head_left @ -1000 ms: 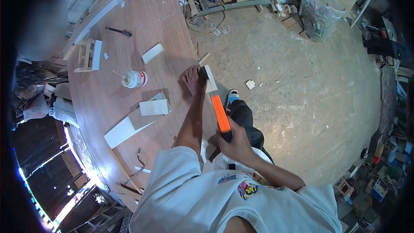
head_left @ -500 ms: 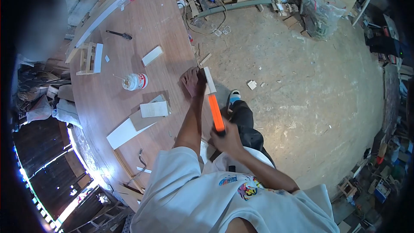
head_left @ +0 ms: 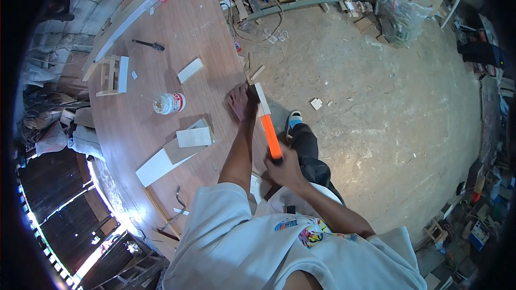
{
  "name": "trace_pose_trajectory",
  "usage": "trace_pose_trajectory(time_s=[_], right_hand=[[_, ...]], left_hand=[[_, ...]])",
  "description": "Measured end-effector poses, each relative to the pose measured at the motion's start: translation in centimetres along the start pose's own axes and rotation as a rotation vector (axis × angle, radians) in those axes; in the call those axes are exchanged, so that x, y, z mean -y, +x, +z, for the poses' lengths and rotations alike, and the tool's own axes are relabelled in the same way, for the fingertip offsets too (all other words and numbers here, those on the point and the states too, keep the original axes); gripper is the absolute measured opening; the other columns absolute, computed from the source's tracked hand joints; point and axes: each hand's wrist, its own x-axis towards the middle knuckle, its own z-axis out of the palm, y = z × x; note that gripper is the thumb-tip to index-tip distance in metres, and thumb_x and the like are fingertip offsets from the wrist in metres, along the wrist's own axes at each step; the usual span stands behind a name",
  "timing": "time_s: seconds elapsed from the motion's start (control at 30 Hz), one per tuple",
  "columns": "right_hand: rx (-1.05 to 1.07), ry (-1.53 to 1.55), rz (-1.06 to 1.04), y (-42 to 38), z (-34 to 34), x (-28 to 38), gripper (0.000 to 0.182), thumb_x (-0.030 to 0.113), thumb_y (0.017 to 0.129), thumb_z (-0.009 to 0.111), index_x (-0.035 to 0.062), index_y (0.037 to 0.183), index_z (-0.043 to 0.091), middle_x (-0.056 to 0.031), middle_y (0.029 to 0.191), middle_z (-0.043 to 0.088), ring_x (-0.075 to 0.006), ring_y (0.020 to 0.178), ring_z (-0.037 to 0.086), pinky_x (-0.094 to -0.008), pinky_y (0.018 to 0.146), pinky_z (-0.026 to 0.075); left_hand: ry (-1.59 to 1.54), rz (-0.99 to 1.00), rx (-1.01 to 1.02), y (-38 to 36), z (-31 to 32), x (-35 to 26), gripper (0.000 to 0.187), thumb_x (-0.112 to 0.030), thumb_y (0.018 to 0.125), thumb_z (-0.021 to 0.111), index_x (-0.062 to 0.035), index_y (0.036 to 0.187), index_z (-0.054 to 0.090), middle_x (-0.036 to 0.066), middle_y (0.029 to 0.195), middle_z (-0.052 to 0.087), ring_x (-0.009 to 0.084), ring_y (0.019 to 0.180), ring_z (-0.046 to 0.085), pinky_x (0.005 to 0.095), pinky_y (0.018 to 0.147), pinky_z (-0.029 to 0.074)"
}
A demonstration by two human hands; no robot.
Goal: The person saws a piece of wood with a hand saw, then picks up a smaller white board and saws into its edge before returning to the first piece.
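My left hand (head_left: 239,100) rests palm down near the table's right edge, its fingers spread over the wood surface. Right beside it, at the edge, is a narrow wood piece (head_left: 262,99) with a pale top. My right hand (head_left: 285,167) is closed around the black end of a long orange bar-shaped tool (head_left: 271,135). The tool's far end meets the near end of the wood piece. What kind of tool it is, I cannot tell.
On the table (head_left: 204,27) are a jar (head_left: 169,103), a small pale block (head_left: 191,70), stacked white-faced boards (head_left: 194,137), a dark slim tool (head_left: 149,44) and a small wooden frame (head_left: 114,75). Wood scraps (head_left: 316,103) lie on the floor, and a plastic bag (head_left: 400,13) stands farther back.
My right hand and the orange tool have shifted very slightly, with the tool's far end still at the wood piece. My left hand keeps its place.
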Motion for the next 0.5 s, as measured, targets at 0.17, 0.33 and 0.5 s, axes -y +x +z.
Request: trace_pose_trajectory(time_s=[0.17, 0.33, 0.5], right_hand=[[0.088, 0.034, 0.094, -4.2, -2.6, 0.6, 0.010, 0.000, 0.071, 0.061, 0.0026, 0.078, 0.054, -0.0069, 0.066, 0.055, -0.0118, 0.062, 0.055, -0.0266, 0.060, 0.045], [0.010, 0.065, -0.036, 5.8, 1.6, -5.2, 0.013, 0.001, 0.069, 0.062, 0.0000, 0.077, 0.052, -0.0072, 0.065, 0.055, -0.0134, 0.059, 0.053, -0.0294, 0.057, 0.043], [-0.035, -0.025, -0.069, 2.1, 1.1, -2.4, 0.013, 0.002, 0.069, 0.063, 0.0007, 0.078, 0.053, -0.0085, 0.062, 0.053, -0.0130, 0.058, 0.053, -0.0293, 0.057, 0.043]], left_hand=[[-0.067, 0.091, 0.045, 0.3, 0.2, 0.9, 0.022, -0.022, 0.089, 0.046, -0.0087, 0.100, 0.061, 0.007, 0.107, 0.056, 0.0252, 0.108, 0.048, 0.0407, 0.096, 0.032], [0.015, 0.201, -0.033, 0.2, 0.5, 1.1, 0.022, -0.022, 0.088, 0.048, -0.0073, 0.099, 0.060, 0.007, 0.106, 0.057, 0.0255, 0.106, 0.049, 0.0397, 0.095, 0.033], [-0.013, 0.150, 0.011, 0.3, 0.1, 0.7, 0.022, -0.022, 0.088, 0.049, -0.0073, 0.099, 0.061, 0.007, 0.105, 0.057, 0.0254, 0.107, 0.049, 0.0395, 0.094, 0.033]])
